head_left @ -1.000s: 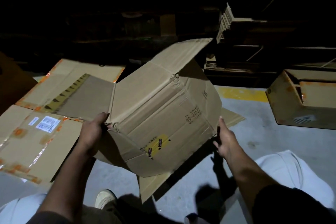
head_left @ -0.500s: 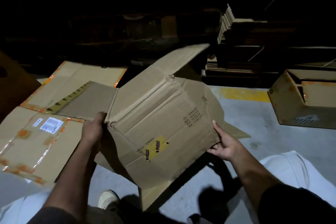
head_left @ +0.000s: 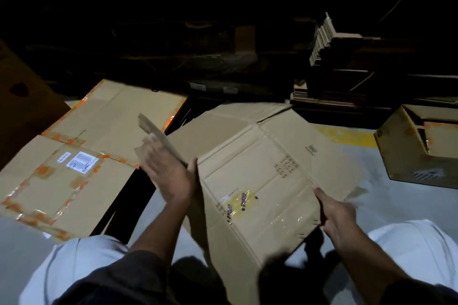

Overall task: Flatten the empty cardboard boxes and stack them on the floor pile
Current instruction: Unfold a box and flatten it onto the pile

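Your two hands hold a nearly flattened cardboard box in front of you, tilted and raised off the grey floor, just right of the floor pile. Your left hand lies against the box's left edge with its fingers straight and spread over a side flap, the thumb hooked onto the top panel. Your right hand grips the box's right edge, fingers curled around it; motion blur hides the fingertips. A yellow label and clear tape show on the panel facing you. To your left, the floor pile of flattened boxes with orange tape lies flat on the floor. At far right an unflattened box stands open, well apart from your hands. Stacked cardboard sits in the dark behind.
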Tool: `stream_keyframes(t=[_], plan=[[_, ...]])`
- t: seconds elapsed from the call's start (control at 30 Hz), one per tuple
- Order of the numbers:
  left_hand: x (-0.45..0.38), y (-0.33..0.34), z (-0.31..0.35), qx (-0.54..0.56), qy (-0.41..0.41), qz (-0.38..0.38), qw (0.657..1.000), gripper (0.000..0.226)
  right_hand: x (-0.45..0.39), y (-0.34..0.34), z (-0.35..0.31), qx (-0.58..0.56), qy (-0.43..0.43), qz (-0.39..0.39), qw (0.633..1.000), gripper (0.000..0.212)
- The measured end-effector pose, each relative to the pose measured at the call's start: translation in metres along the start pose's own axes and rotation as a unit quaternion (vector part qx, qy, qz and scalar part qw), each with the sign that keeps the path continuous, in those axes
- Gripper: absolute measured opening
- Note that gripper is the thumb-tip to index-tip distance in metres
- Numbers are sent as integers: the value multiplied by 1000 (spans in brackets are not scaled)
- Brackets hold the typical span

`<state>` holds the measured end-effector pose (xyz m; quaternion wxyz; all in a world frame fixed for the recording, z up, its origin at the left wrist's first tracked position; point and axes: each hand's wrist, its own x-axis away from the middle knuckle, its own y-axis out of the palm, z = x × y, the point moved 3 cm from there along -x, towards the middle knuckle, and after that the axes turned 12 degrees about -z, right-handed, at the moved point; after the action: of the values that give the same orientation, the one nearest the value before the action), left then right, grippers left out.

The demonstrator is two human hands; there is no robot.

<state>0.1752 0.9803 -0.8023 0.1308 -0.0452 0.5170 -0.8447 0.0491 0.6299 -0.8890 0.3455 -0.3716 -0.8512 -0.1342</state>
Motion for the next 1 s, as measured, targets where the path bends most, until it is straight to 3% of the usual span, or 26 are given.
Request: stream_keyframes(t=[0.1, 0.17, 0.27, 0.37, 0.4, 0.47, 0.57, 0.67, 0.77, 0.87, 1.0], plan=[[16, 28, 16, -95, 130, -55, 985, 76, 14, -10, -13, -7, -28, 64, 998, 45], [29, 44, 18, -180, 167, -97, 965, 47, 20, -17, -12, -16, -54, 94, 994, 44], [42, 71, 7, -245, 153, -225, 930, 54, 31, -24, -12, -28, -88, 120, 988, 61], [60, 91, 1, -91, 116, -447, 882, 48, 37, -32, -24, -25, -83, 152, 984, 88], [71, 91, 4, -32, 100, -513, 852, 43, 35, -33, -24, -42, -70, 150, 985, 88], [93, 86, 13, -18, 108, -589, 800, 39, 30, -32, -18, -114, -10, 98, 989, 63], [115, 85, 26, 9, 112, -619, 778, 68, 23, -23, -10, -187, 48, -27, 981, 34], [133, 84, 44, 60, 112, -642, 756, 91, 27, -13, -18, -137, 62, -77, 986, 25], [150, 81, 61, 37, 159, -637, 754, 116, 29, -8, -29, -74, 54, -113, 989, 24], [163, 80, 73, -1, 196, -586, 786, 118, 36, -4, -46, -45, 9, -111, 993, 24], [176, 70, 90, -34, 225, -491, 841, 98, 47, 2, -66, -43, -48, -112, 992, 23]])
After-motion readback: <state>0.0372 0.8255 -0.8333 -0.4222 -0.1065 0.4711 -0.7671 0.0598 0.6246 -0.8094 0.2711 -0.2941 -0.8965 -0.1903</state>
